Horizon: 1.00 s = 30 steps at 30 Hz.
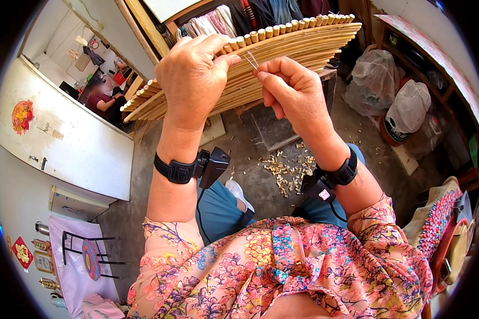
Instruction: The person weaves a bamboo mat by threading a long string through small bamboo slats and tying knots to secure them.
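Observation:
A panel of pale yellow plant stalks point(303, 45), laid side by side with their cut ends in a row, stretches slantwise in front of me. My left hand point(191, 74) is closed over its upper edge, thumb pressed near the stalk ends. Just right of that thumb, my right hand point(292, 87) pinches a thin pale thread or wire point(253, 60) between thumb and forefinger. Two fine strands show above the pinch, close to the stalks. The other right fingers are curled. Behind my left hand, part of the panel is hidden.
Short cut stalk pieces point(287, 170) litter the floor below my hands. Under the panel is a dark low stand point(274, 125). Plastic bags point(375, 80) and a bucket point(393, 133) stand at right. Through the doorway at far left sits another person point(104, 101).

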{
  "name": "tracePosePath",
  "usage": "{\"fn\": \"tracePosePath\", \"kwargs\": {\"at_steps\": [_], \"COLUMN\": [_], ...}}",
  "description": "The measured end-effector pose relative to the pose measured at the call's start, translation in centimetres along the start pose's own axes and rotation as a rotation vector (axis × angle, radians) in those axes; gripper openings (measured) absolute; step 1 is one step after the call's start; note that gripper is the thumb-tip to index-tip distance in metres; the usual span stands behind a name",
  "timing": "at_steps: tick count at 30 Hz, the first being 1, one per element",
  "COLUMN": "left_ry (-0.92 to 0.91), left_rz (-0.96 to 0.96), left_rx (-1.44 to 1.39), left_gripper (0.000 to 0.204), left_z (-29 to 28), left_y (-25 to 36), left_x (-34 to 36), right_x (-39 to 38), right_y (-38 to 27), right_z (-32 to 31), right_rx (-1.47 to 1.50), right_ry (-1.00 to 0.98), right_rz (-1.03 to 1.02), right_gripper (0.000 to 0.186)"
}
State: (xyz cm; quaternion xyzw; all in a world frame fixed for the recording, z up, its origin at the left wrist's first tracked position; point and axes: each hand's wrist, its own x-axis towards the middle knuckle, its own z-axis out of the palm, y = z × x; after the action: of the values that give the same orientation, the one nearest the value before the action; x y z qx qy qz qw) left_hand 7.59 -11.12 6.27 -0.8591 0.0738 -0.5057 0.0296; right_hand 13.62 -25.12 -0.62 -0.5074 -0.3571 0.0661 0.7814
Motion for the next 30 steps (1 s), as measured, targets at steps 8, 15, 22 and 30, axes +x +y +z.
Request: {"fn": "tracePosePath", "kwargs": {"at_steps": [8, 15, 22, 30], "left_ry": [0.031, -0.004, -0.010, 0.010], "left_rz": [0.014, -0.001, -0.001, 0.013], "left_rx": [0.008, 0.011, 0.008, 0.007], "left_gripper": [0.018, 0.022, 0.020, 0.020], "left_z": [0.1, 0.0, -0.1, 0.1], "left_y": [0.0, 0.1, 0.4, 0.6], "left_x": [0.0, 0.1, -0.1, -0.4], "right_x": [0.0, 0.0, -0.3, -0.8], "right_y": [0.1, 0.6, 0.7, 0.5], "right_z": [0.2, 0.5, 1.0, 1.4], "right_rx": [0.034, 0.052, 0.002, 0.013], "right_ry": [0.003, 0.019, 0.061, 0.079], "right_rz": [-0.002, -0.020, -0.055, 0.005], "right_gripper": [0.012, 0.010, 0.008, 0.010]}}
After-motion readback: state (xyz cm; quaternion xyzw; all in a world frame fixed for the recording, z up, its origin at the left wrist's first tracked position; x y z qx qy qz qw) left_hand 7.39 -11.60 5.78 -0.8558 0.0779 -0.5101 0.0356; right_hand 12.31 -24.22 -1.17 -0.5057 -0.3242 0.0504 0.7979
